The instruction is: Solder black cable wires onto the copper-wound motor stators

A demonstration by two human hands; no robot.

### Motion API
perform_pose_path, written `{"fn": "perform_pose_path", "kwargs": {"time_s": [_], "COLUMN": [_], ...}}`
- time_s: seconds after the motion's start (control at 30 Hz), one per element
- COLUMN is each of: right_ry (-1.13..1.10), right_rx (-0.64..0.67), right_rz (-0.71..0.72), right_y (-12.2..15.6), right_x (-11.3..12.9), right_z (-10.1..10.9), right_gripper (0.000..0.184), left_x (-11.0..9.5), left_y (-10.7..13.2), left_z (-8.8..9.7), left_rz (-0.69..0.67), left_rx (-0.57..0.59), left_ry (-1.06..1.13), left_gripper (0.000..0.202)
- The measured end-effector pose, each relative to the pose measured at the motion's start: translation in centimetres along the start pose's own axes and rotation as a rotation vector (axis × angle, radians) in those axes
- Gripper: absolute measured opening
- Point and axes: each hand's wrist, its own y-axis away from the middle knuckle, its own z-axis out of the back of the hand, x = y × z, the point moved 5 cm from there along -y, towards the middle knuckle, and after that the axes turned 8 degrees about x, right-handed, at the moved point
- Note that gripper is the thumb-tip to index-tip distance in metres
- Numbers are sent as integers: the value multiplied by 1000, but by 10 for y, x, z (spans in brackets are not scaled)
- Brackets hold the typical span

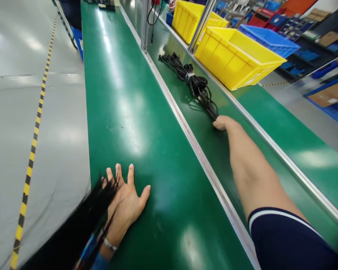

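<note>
My left hand [126,200] lies flat on the near green table surface [135,123], fingers spread, holding nothing. Dark hair hangs over part of its wrist. My right hand [223,122] reaches far out over the green conveyor belt [214,146] and is closed on the near end of a bundle of black cables [193,82]. The bundle stretches away along the belt and is tied with a pale band near its middle. The fingers of the right hand are mostly hidden behind the hand itself.
A metal rail [186,129] divides the table from the belt. Two yellow crates [233,56] and a blue crate [269,39] stand beyond the belt. A metal post [144,26] rises at the rail. Grey floor with yellow-black tape [35,131] lies to the left.
</note>
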Motion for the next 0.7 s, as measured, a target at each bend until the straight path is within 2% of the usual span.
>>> {"fn": "perform_pose_path", "kwargs": {"time_s": [0.07,0.17,0.2,0.27,0.33,0.37,0.47,0.53,0.63,0.7], "right_ry": [-166,-452,-547,-722,-866,-926,-1046,-1096,-1130,-962], "right_rx": [138,259,274,282,287,297,394,457,483,498], "right_rz": [-21,16,44,120,205,244,321,322,260,142], "right_y": [34,117,153,236,330,381,540,647,798,891], "right_x": [25,62,73,94,112,119,132,130,109,82], "right_z": [-9,-2,5,24,37,41,33,25,21,20], "right_gripper": [33,29,27,27,32,38,52,51,42,41], "left_x": [0,1,2,1,-8,-17,-48,-65,-81,-84], "left_y": [3,7,9,18,40,55,123,182,284,357], "left_z": [5,19,25,36,48,55,71,76,83,88], "left_rz": [-1,2,21,116,208,230,244,265,269,232], "left_rx": [-16,-14,12,107,210,258,446,629,902,1070], "left_ry": [34,199,335,746,1104,1217,1420,1541,1600,1541], "left_gripper": [81,82,83,84,80,75,60,68,80,80]}}
